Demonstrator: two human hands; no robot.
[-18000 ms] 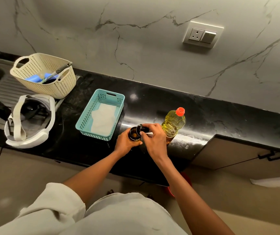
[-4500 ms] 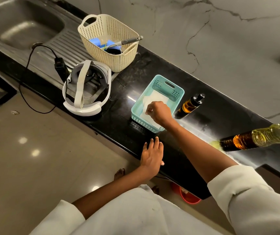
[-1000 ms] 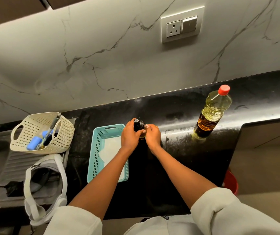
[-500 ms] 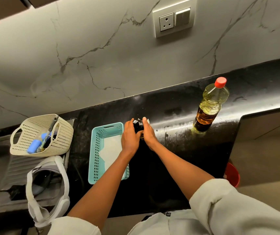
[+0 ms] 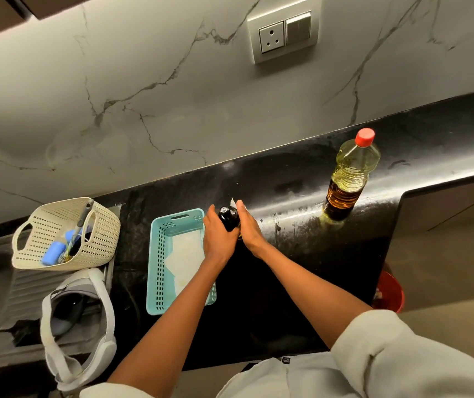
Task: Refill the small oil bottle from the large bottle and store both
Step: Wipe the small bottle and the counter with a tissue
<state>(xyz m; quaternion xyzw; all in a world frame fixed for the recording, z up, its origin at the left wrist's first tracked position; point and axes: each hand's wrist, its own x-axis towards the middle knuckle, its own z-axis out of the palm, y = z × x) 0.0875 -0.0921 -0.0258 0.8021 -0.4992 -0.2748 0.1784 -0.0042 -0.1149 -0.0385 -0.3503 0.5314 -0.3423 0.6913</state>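
The small oil bottle (image 5: 229,219), dark with a black cap, stands on the black counter (image 5: 293,225) just right of the teal basket. My left hand (image 5: 218,239) grips its left side, fingers curled round it. My right hand (image 5: 249,228) lies flat against its right side with straight fingers, and a scrap of white tissue (image 5: 232,200) peeks out past the fingertips. The bottle's body is mostly hidden between both hands. The large oil bottle (image 5: 348,175), clear with yellow oil and a red cap, stands upright and capped further right, apart from both hands.
A teal basket (image 5: 157,254) lined with white tissue sits by my left wrist. Further left are a cream basket (image 5: 102,239) with utensils and a white headset (image 5: 78,326) on the sink drainer. A red bin (image 5: 389,291) stands below the counter's right end.
My right fingers have straightened from a curled grip and now lie flat along the small bottle. My left hand keeps its hold. The large bottle has not moved.
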